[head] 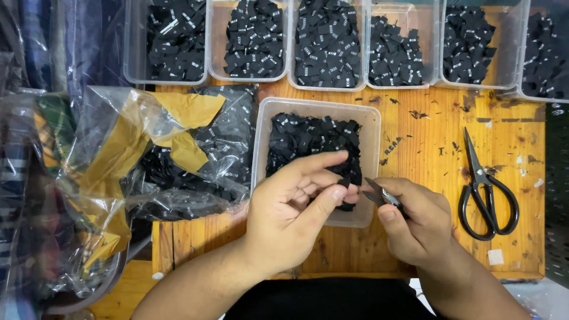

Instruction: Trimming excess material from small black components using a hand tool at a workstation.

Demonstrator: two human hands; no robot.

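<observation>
Black-handled scissors (487, 195) lie on the wooden tabletop (427, 124) to your right, blades shut and pointing away from you, well apart from your hands. To your left a crumpled clear plastic bag (160, 160), patched with brown tape and partly filled with black labels, leans against the clear tub (316, 157) in front of you and crowds its left wall.

Your left hand (290, 207) hovers over the near edge of that tub, wrist bent inward, thumb and forefinger closed on a small black label (344, 183). Your right hand (415, 219) sits just beside it, fingers curled tight around a small metal snipper (379, 194) whose pointed blades aim left at the label and almost touch it; you cannot tell from here whether the blades are parted.

The tub under your hands holds a loose heap of black woven labels with small white marks. Along the far edge of the tabletop stands a row of clear tubs (327, 44), each holding a pile of the same kind of black labels.
</observation>
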